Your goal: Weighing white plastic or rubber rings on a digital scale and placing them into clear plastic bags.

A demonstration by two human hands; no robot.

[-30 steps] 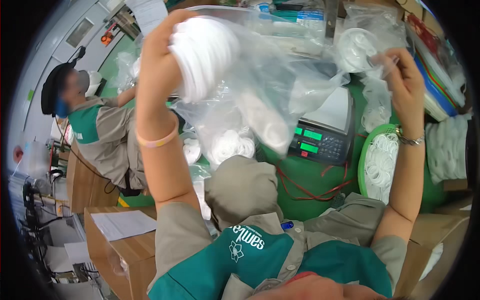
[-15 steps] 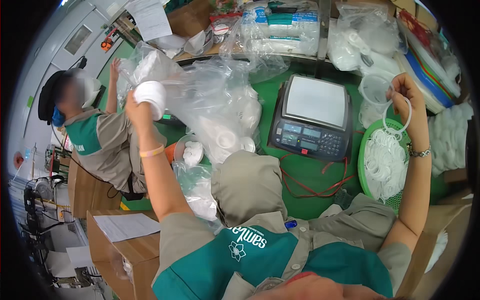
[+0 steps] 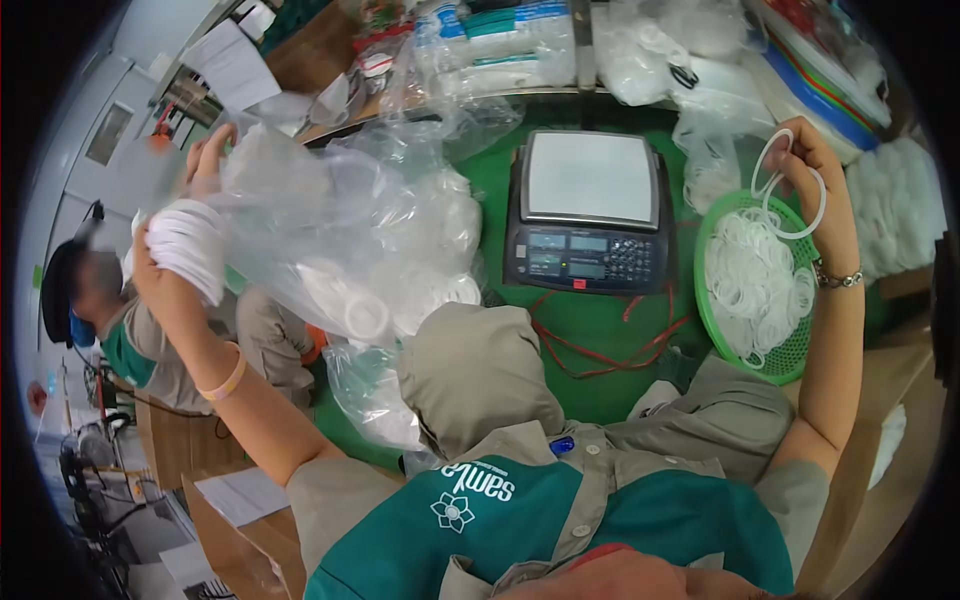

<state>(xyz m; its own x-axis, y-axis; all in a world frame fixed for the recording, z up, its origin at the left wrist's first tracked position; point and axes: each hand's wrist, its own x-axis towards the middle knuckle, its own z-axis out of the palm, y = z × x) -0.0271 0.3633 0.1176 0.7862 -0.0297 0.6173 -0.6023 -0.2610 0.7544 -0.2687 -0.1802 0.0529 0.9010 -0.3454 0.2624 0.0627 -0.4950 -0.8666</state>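
Observation:
My left hand (image 3: pixel 165 265) is raised at the left, its fingers wrapped round a stack of white rings (image 3: pixel 190 240). A large clear plastic bag (image 3: pixel 290 235) with white round pieces in it spreads beside that stack. On the right, my right hand (image 3: pixel 808 180) pinches a couple of thin white rings (image 3: pixel 822 215), which hang from the fingers. Below them stands a green mesh basket (image 3: pixel 790 355) heaped with loose white rings (image 3: pixel 755 285). A digital scale (image 3: pixel 588 180) with a bare white pan sits between my hands.
A co-worker (image 3: pixel 120 330) sits at the left, a hand (image 3: pixel 208 155) raised by the bag. Red straps (image 3: pixel 600 365) lie on the green surface before the scale. Packed plastic bags (image 3: pixel 500 50) line the back. A cardboard box (image 3: pixel 215 535) stands at the lower left.
My left hand has moved left and lower with the stack of rings. My right hand stays above the basket; two rings now hang from it. The view has shifted.

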